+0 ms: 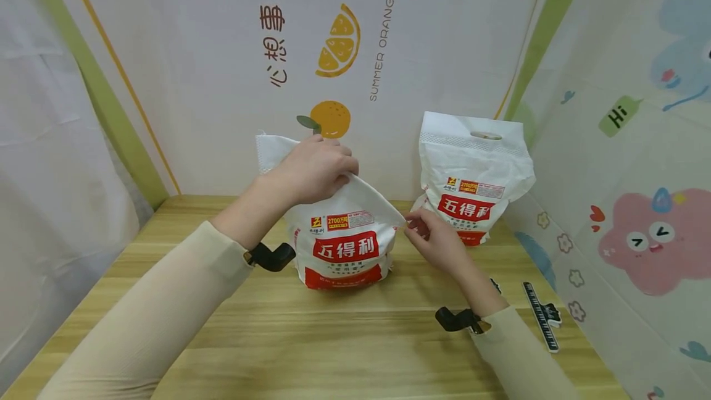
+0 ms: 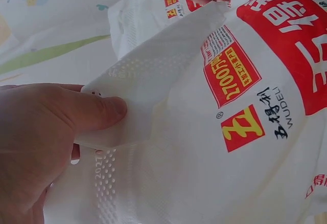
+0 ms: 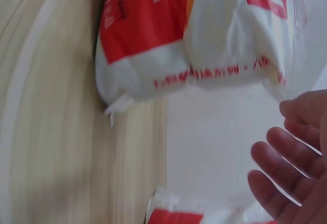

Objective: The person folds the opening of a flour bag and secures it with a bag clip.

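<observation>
A white and red flour bag (image 1: 344, 249) stands upright on the wooden table, its plain white top folded over and sloping down to the right. My left hand (image 1: 319, 168) grips this top edge from above. In the left wrist view the thumb (image 2: 110, 112) lies flat over the folded material, with the other fingers mostly hidden behind it. At the bag's right corner my right hand (image 1: 436, 239) pinches the edge between thumb and forefinger. The right wrist view shows its remaining fingers (image 3: 278, 157) spread loosely below the corner.
Behind and to the right, a second flour bag (image 1: 472, 171) with a cut-out handle leans near the curtain. A long black-and-white clip (image 1: 541, 316) lies at the table's right edge, and part of another dark item shows behind my right wrist. Printed curtains (image 1: 222, 110) enclose the table (image 1: 333, 350).
</observation>
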`<act>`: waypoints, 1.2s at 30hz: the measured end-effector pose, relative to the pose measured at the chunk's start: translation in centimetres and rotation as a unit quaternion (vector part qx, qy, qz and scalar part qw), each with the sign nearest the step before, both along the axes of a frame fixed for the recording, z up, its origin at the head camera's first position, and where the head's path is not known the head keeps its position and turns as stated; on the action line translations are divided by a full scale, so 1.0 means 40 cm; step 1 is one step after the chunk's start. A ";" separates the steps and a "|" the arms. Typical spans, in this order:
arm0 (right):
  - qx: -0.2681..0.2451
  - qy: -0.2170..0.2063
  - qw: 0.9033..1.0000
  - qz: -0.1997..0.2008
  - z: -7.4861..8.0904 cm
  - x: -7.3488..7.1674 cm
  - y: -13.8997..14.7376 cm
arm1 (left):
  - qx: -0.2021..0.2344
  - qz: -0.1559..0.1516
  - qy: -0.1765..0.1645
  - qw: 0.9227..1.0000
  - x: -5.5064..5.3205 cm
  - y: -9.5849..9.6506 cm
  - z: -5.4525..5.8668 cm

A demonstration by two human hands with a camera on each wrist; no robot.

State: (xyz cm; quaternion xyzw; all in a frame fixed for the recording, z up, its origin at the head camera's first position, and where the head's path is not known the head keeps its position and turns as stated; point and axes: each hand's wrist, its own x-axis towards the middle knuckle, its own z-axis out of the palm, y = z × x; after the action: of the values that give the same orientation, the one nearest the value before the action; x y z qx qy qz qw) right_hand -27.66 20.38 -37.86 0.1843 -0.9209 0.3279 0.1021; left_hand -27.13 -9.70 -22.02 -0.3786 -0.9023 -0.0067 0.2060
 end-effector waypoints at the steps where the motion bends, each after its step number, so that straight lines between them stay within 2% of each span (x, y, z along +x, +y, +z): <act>1: 0.007 -0.002 1.000 -0.003 -0.002 0.005 0.013 | 0.000 -0.001 0.001 1.000 0.000 0.001 0.000; 8: 0.053 -0.008 0.999 -0.005 -0.014 0.033 0.116 | 0.001 -0.002 0.005 1.000 0.000 -0.001 0.000; 14: 0.081 -0.069 0.994 -0.016 -0.013 0.055 0.215 | 0.000 -0.004 0.008 1.000 0.001 -0.005 -0.001; 18: 0.111 -0.114 0.986 -0.042 -0.035 0.060 0.278 | -0.001 -0.006 0.009 1.000 0.002 -0.006 -0.002; 23: 0.141 -0.147 0.976 -0.075 -0.063 0.058 0.334 | 0.000 -0.006 0.006 1.000 0.005 -0.006 -0.005; 29: 0.190 -0.182 0.957 -0.124 -0.088 0.059 0.369 | 0.000 -0.003 0.001 1.000 0.004 -0.006 -0.005; 33: 0.202 -0.205 0.948 -0.133 -0.105 0.058 0.383 | 0.000 -0.001 0.001 1.000 0.003 -0.006 -0.006; 36: 0.200 -0.214 0.947 -0.132 -0.110 0.057 0.389 | -0.001 0.000 -0.001 1.000 0.004 -0.006 -0.006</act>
State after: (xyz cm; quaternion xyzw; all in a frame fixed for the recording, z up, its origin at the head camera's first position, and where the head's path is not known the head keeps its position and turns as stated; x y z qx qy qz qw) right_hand -25.39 35.93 -42.26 0.0036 -0.9838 0.1525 -0.0938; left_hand -26.97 -9.94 -22.25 -0.3792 -0.9023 -0.0064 0.2050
